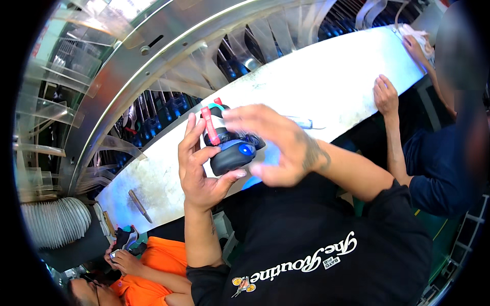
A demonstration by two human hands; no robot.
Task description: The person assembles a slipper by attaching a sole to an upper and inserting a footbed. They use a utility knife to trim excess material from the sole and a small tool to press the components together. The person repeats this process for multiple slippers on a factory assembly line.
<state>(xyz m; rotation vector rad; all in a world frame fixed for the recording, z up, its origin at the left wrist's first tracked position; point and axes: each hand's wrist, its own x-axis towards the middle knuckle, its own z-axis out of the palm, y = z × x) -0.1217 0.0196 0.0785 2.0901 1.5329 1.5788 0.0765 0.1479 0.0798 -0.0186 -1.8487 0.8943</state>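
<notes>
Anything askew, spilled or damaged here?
No spill or breakage stands out. Mildly untidy: brownish smudges mark the white bench near its left end, where a thin knife-like tool lies loose. Black shoe in left hand: no visible damage, partly hidden.

I see the left hand gripping a black, red-strapped shoe over the counter, the blurred right hand spread beside it. A slim tool lies near the counter's left corner; a co-worker's hand is over its near edge.
</notes>
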